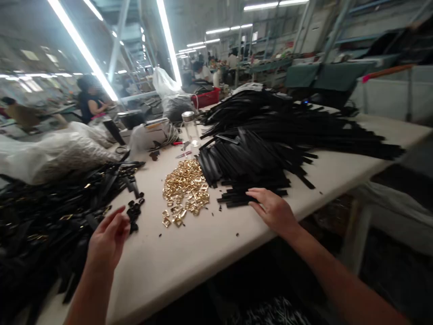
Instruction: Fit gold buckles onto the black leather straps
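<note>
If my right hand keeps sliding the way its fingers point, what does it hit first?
The right hand points left and slightly away, fingertips already at the near black straps. Past those, probably the gold buckle pile, though depth is hard to judge.

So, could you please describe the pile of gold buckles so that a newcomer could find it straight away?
Start at the long pale table and the big stack of black straps on its right half. Just left of that stack, between the person's left hand and right hand, lies the heap of gold buckles. It is the only shiny golden thing among black pieces.
</note>
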`<state>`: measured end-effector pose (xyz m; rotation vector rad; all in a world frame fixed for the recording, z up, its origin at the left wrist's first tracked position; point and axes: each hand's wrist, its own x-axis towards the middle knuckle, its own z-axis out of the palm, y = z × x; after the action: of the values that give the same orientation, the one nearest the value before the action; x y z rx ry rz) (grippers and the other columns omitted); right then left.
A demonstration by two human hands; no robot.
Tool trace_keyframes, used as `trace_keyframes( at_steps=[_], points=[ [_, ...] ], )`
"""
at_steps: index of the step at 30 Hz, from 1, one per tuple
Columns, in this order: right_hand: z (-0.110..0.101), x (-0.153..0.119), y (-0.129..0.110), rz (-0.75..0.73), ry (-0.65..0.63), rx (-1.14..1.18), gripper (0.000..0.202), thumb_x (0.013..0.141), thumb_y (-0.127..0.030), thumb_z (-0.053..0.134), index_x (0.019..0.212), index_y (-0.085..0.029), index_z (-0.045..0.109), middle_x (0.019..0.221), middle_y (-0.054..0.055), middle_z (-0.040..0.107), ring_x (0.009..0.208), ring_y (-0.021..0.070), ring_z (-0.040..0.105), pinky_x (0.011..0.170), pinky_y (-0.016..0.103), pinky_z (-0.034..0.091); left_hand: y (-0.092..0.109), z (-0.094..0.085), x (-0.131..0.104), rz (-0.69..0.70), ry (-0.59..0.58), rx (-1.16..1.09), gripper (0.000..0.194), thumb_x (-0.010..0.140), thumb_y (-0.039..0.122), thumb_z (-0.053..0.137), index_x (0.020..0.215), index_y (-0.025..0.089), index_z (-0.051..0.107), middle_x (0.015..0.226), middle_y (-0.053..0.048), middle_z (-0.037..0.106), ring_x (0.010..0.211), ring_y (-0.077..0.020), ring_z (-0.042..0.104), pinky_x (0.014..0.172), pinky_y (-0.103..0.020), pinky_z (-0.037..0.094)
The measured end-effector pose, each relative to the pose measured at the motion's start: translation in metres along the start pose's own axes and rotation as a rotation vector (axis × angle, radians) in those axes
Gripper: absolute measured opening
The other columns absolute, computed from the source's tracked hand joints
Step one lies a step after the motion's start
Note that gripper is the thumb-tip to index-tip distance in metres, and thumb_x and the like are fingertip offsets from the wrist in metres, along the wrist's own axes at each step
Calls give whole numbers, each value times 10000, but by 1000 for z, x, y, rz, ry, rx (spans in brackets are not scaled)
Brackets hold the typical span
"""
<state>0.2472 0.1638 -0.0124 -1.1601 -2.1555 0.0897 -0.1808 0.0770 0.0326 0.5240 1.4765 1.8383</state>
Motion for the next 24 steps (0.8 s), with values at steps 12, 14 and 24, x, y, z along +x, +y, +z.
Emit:
trace_keyframes(
  at_steps=[12, 14, 24],
  points=[
    [9, 6, 19, -91, -179, -316, 82, 875, -236, 676, 924, -192, 725, 1023, 68, 709, 935, 227, 611, 887, 372, 416, -72, -10, -129, -129, -122, 353, 549, 560, 520, 854, 965, 164, 749, 699, -34, 708, 563, -148, 610, 500, -228, 506],
    [10, 7, 19, -124, -191, -328, 90, 901, -214, 632, 882, -186, 716, 982, 72, 708, 915, 217, 604, 911, 367, 390, -75, -7, -135, -121, -152, 376, 534, 580, 532, 839, 961, 167, 752, 700, -36, 711, 567, -151, 614, 519, -235, 513],
    [5, 18, 9, -120, -131, -314, 208, 935, -130, 487, 828, -159, 663, 854, 77, 687, 808, 195, 591, 856, 317, 377, -76, 12, -158, -92, -334, 456, 468, 673, 547, 775, 933, 159, 742, 651, -30, 683, 559, -152, 588, 551, -255, 512]
  ],
)
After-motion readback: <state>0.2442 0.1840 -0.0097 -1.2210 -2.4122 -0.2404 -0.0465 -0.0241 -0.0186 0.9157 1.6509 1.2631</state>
